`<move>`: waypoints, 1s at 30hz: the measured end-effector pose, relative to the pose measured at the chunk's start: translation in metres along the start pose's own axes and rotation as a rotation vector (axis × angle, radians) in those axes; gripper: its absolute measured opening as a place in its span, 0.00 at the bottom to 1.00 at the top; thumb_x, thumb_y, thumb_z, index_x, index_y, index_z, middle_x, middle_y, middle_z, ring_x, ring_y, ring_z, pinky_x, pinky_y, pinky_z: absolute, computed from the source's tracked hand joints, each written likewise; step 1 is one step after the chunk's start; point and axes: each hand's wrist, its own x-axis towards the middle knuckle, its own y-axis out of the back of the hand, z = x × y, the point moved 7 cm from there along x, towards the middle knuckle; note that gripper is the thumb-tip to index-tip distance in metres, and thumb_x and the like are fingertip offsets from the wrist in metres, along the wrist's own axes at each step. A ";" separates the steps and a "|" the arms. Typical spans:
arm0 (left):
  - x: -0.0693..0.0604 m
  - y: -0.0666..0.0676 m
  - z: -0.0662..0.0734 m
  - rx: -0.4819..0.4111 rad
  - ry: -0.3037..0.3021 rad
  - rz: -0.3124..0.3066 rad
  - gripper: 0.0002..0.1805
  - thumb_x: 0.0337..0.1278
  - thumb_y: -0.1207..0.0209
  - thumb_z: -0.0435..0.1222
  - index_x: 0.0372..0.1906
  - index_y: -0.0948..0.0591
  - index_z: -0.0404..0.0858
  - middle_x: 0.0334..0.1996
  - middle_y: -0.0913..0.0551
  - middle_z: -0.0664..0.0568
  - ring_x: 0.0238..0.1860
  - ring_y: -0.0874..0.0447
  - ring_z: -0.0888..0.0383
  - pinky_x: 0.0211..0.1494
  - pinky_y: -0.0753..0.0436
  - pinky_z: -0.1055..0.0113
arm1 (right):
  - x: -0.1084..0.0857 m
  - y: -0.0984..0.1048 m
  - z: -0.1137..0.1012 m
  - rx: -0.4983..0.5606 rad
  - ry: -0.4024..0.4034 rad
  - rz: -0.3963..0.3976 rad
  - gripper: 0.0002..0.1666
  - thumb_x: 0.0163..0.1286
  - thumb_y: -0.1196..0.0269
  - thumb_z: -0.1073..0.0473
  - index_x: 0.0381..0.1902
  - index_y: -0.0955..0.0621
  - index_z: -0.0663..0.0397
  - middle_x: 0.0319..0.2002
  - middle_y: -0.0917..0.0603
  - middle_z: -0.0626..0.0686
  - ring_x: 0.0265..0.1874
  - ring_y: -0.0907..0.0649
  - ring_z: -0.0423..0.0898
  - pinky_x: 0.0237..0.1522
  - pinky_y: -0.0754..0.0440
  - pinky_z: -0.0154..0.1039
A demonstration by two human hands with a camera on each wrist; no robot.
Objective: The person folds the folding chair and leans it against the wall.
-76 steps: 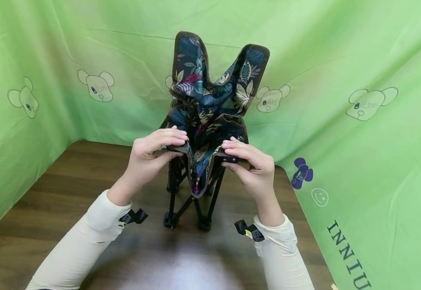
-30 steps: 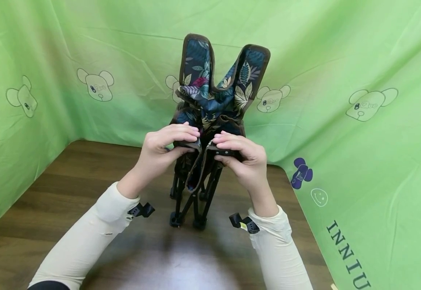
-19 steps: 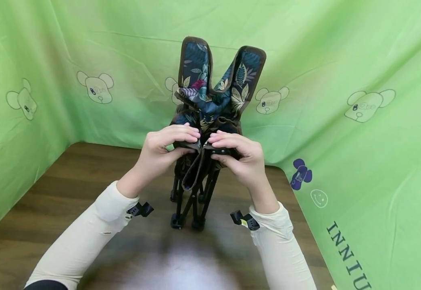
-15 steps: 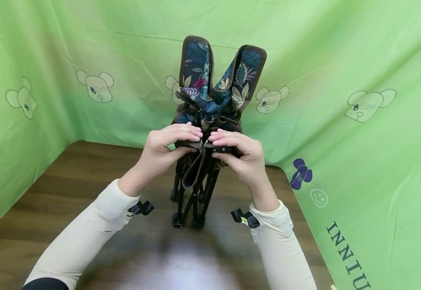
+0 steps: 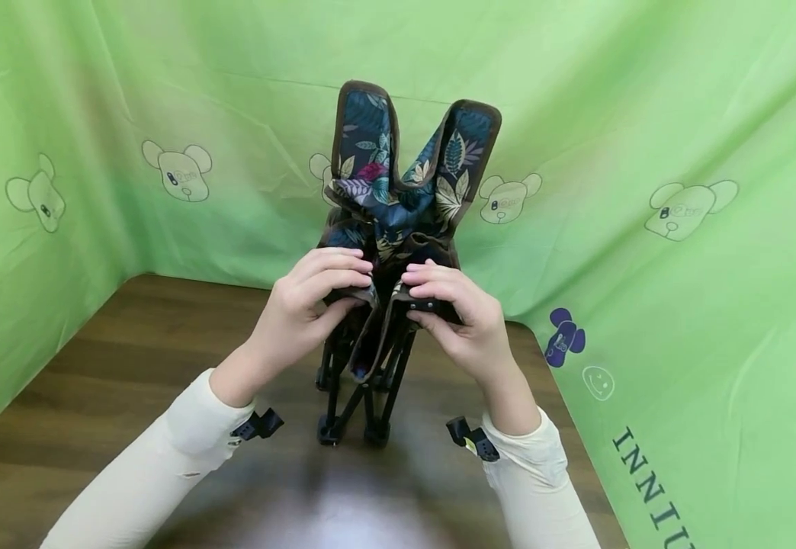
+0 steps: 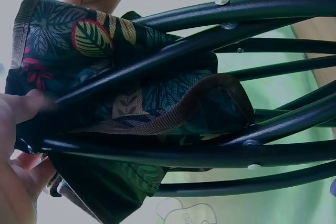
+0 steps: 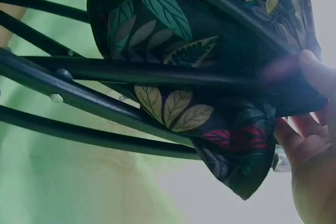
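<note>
Now, small folding chair point(image 5: 405, 210) upright on wooden counter point(image 5: 165, 335), near middle, frame partly folded, black legs point(image 5: 332, 393) bunched close and crossing. Left hand point(image 5: 302, 297) clamped on near left corner of leaf-print seat, fingers above, thumb below. Right hand point(image 5: 463, 313) likewise pinches near right corner, beside two small rivets. Hands near each other, not touching; seat fabric sags in fold between them. Two backrest flaps stand up behind in V. Green cloth point(image 5: 254, 114) with mouse-like outlines hangs behind and at both sides.
</note>
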 end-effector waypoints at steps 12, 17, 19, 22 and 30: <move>-0.003 0.014 0.004 0.103 0.070 -0.043 0.27 0.53 0.28 0.24 0.60 0.20 0.34 0.61 0.19 0.43 0.64 0.23 0.47 0.70 0.26 0.61 | -0.005 0.008 -0.015 -0.257 0.049 -0.021 0.16 0.71 0.31 0.61 0.52 0.16 0.67 0.54 0.16 0.67 0.57 0.18 0.62 0.68 0.24 0.54; -0.007 0.022 0.003 0.156 0.062 -0.044 0.32 0.49 0.25 0.24 0.62 0.21 0.32 0.62 0.20 0.43 0.64 0.23 0.46 0.72 0.27 0.62 | -0.007 0.014 -0.015 -0.304 0.027 -0.001 0.17 0.71 0.31 0.60 0.52 0.16 0.67 0.55 0.15 0.66 0.56 0.17 0.61 0.65 0.22 0.43; -0.009 0.025 0.002 0.160 0.066 -0.036 0.33 0.48 0.25 0.23 0.62 0.21 0.32 0.62 0.20 0.42 0.64 0.23 0.46 0.72 0.27 0.62 | -0.009 0.017 -0.015 -0.314 0.016 0.010 0.17 0.70 0.31 0.61 0.52 0.16 0.67 0.55 0.15 0.65 0.57 0.17 0.61 0.66 0.23 0.43; -0.015 0.029 -0.001 0.155 0.095 -0.014 0.36 0.47 0.24 0.23 0.65 0.23 0.32 0.62 0.20 0.42 0.64 0.23 0.46 0.72 0.27 0.62 | -0.012 0.021 -0.014 -0.324 0.004 0.032 0.17 0.68 0.30 0.63 0.51 0.16 0.67 0.54 0.15 0.65 0.56 0.17 0.61 0.66 0.23 0.44; -0.028 0.030 -0.002 0.152 0.140 0.001 0.38 0.48 0.26 0.23 0.68 0.25 0.32 0.63 0.20 0.41 0.65 0.23 0.45 0.73 0.28 0.63 | -0.019 0.030 -0.019 -0.368 -0.005 0.096 0.18 0.67 0.30 0.62 0.50 0.16 0.69 0.52 0.14 0.67 0.54 0.17 0.63 0.65 0.22 0.43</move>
